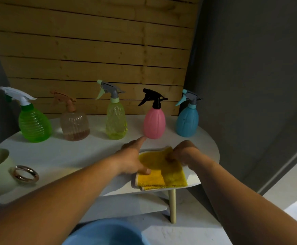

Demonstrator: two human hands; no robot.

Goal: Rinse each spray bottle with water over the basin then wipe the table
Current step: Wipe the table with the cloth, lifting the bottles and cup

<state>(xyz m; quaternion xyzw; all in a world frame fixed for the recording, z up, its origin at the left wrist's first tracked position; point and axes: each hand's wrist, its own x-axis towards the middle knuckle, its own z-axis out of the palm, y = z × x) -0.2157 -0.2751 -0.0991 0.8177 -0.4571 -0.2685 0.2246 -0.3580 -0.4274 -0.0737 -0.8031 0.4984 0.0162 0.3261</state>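
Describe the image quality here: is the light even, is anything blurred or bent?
Head view: dim, uneven light, with a brighter patch on the white table; the wood slat wall bows from the wide-angle lens; the blue basin at the bottom edge is soft; a small glare spot shines on the floor at far right.

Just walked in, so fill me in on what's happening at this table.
A person has both hands on a yellow cloth at the near edge of the white table: the left hand presses it flat, the right hand pinches its far edge. Five spray bottles stand upright in a row at the back, untouched. A blue basin sits below.
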